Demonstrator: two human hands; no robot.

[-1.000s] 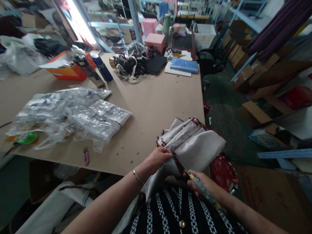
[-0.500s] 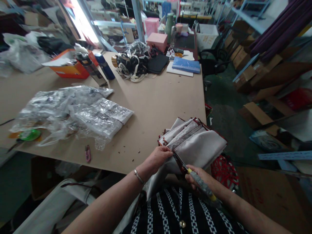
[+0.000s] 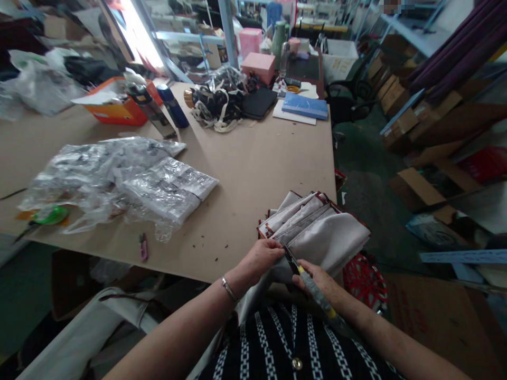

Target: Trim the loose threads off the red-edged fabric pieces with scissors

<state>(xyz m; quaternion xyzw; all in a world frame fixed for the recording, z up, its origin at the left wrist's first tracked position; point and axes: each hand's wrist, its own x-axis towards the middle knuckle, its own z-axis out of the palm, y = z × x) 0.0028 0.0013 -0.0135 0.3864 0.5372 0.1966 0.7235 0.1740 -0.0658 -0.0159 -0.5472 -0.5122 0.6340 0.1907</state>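
head view: the left hand (image 3: 263, 257) pinches the near edge of a stack of folded grey cloth (image 3: 317, 235) with dark red trim, fingers closed on the fabric; the right hand (image 3: 317, 282) is wrapped shut around the handle of a scissors-like tool (image 3: 311, 287), grey grip with yellow bands, though whether it is scissors or a blade cannot be told; the tool's long axis runs from lower right up to upper left, its dark tip pointing at the cloth edge just beside the left fingers; the cloth sits at the near right corner of the table (image 3: 253, 169), overhanging the table's right edge, its folds running from near left to far right; a length of the cloth trails down toward the person's lap; open bare tabletop lies beyond and to the left of the stack; further left lie crumpled clear plastic bags (image 3: 130, 184), well apart from the hands; a small pink thing (image 3: 142, 246) lies near the front edge; far across stand a blue book (image 3: 304, 105), tangled black and white straps (image 3: 216, 105), an orange box (image 3: 114, 103); just beside the cloth, below the table's right edge, a red basket (image 3: 362, 277); cardboard boxes (image 3: 412, 190) crowd the floor on the right.
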